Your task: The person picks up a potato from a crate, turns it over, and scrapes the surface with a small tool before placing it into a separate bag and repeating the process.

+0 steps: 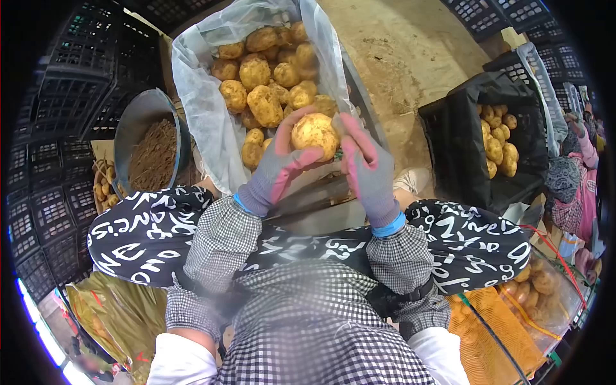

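Seemingly midway | left hand (274,172) pinches potato (314,136) | right hand (372,176) half-curls at its edge, grip unclear | white liner (200,83) holds many, black liner (449,131) fewer

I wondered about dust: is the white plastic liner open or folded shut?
The liner is open: its sides spread apart, potatoes showing.
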Motion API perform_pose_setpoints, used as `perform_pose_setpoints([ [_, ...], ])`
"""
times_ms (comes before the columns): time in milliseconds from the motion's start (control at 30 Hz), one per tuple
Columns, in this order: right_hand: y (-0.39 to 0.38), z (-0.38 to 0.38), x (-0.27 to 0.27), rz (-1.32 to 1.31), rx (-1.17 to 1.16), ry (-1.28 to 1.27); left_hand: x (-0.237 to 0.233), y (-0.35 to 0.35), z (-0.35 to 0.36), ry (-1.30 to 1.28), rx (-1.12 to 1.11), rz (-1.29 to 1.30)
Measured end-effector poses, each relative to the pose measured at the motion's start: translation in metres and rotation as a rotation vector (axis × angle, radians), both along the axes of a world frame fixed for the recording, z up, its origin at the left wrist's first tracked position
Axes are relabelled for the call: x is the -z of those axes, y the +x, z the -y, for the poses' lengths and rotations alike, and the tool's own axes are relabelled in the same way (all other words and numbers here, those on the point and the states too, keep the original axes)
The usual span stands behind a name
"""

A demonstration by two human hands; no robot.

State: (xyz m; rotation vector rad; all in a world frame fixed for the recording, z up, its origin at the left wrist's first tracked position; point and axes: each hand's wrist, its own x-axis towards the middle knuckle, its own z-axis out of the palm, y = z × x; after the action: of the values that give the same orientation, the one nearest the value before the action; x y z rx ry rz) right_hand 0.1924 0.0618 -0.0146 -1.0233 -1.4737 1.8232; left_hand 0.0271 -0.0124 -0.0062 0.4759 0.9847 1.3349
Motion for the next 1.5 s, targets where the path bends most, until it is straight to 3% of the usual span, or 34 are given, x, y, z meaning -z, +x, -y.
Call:
perform_pose_setpoints([
  [67, 0.005, 0.001, 0.008, 0.035, -0.089, 0.118, -0.002, 0.001, -0.002, 0.016, -0.002, 0.028],
  [133, 0.007, 0.001, 0.002, 0.039, -0.066, 0.078, 0.007, 0.002, -0.003, -0.016, -0.066, 0.232],
  [233, -0.002, 0.000, -0.013, -0.204, 0.085, -0.121, 0.026, -0.004, 0.001, -0.007, -0.077, 0.628],
  [267, -0.003, -0.001, -0.010, -0.249, 0.055, -0.065, 0.032, -0.006, 0.001, 0.011, -0.060, 0.778],
  [467, -0.001, 0.006, -0.009, -0.083, -0.044, -0.055, 0.032, -0.003, 0.001, -0.022, -0.080, 0.874],
  [567, 0.004, -0.007, -0.002, -0.095, 0.086, -0.098, 0.030, -0.010, -0.004, -0.120, 0.025, 0.697],
  [600, 0.004, -0.010, 0.004, -0.118, 0.164, -0.123, 0.030, -0.008, -0.005, -0.150, -0.033, 0.614],
  [667, 0.004, -0.007, 0.012, 0.021, 0.039, 0.121, 0.029, 0.001, -0.008, -0.206, -0.143, 0.447],
  [733, 0.003, -0.002, 0.017, 0.123, -0.077, 0.251, 0.042, 0.002, -0.005, 0.035, -0.149, -0.708],
  [767, 0.001, 0.004, 0.019, 0.154, -0.130, 0.254, 0.047, 0.000, 0.000, -0.022, -0.103, -0.806],
  [833, -0.002, 0.006, 0.012, 0.085, -0.159, -0.019, 0.036, -0.002, 0.004, -0.131, 0.003, -1.000],
  [867, -0.001, 0.002, 0.005, -0.013, -0.131, -0.289, 0.037, -0.004, 0.004, -0.107, -0.060, -0.873],
  [900, 0.000, -0.002, -0.001, -0.110, -0.100, -0.558, 0.036, -0.003, 0.003, -0.030, -0.092, -0.928],
  [933, 0.000, -0.004, 0.009, -0.160, -0.079, -0.597, 0.034, -0.001, 0.001, 0.047, -0.126, -0.984],
  [967, 0.002, -0.003, 0.008, -0.170, -0.048, -0.516, 0.032, 0.002, -0.003, 0.183, -0.136, -1.225],
  [1033, 0.001, 0.002, 0.001, -0.185, -0.002, -0.440, 0.016, 0.013, -0.010, 0.244, -0.158, -1.300],
  [1067, 0.001, 0.003, 0.001, -0.190, 0.016, -0.442, 0.005, 0.024, -0.010, 0.170, -0.168, -1.137],
  [1100, 0.000, 0.002, 0.007, -0.187, 0.027, -0.523, -0.002, 0.028, -0.010, 0.096, -0.175, -0.975],
  [1200, 0.001, 0.002, 0.012, -0.214, -0.018, -0.673, 0.002, 0.026, -0.011, 0.139, -0.168, -1.025],
  [1300, 0.003, -0.001, 0.004, -0.108, -0.033, -0.589, 0.008, 0.025, -0.012, 0.086, -0.120, -0.590],
  [1333, 0.003, -0.003, -0.002, -0.050, -0.029, -0.532, 0.018, 0.011, -0.015, 0.058, -0.209, -0.491],
  [1400, 0.022, -0.021, -0.008, -0.269, 0.010, -0.476, 0.045, -0.043, -0.030, -0.002, -0.384, -0.288],
  [1433, 0.036, -0.030, -0.010, -0.375, 0.031, -0.451, 0.047, -0.066, -0.039, 0.023, -0.471, -0.324],
  [1467, 0.044, -0.037, -0.010, -0.543, 0.197, -0.301, 0.048, -0.086, -0.049, 0.055, -0.558, -0.362],
  [1500, 0.059, -0.054, -0.012, -0.655, 0.328, -0.324, 0.062, -0.103, -0.056, -0.089, -0.441, -0.569],
])
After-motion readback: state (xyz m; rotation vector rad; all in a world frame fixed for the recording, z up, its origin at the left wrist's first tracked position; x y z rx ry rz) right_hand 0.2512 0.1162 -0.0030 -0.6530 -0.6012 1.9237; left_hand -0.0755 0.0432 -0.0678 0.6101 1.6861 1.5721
